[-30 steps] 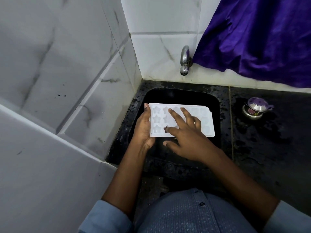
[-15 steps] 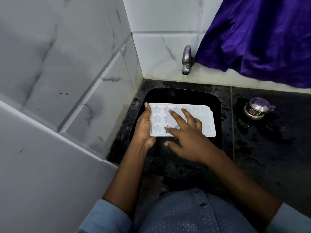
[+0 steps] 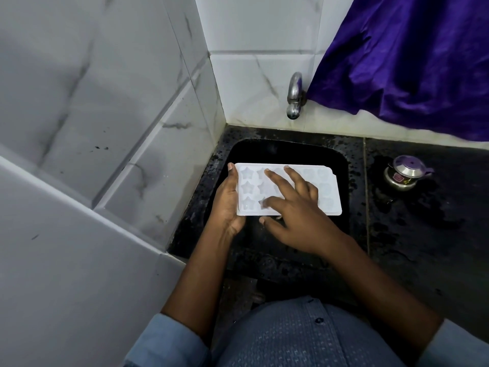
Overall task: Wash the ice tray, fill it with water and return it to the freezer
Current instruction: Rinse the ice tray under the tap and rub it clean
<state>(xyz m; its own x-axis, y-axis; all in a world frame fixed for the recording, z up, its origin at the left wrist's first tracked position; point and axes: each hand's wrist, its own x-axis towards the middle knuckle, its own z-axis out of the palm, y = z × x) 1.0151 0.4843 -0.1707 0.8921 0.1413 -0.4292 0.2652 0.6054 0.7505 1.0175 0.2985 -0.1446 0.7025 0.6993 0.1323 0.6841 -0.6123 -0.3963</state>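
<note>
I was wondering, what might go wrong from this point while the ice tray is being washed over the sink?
1. Only the left hand grips the ice tray, by one end, above the sink. The right hand resting on top might tip it or make it slip.
2. The purple cloth hangs right beside the tap. Water hitting the tray may splash it.

Single head-worn wide-angle view, steeply downward, close above the sink (image 3: 287, 151).
</note>
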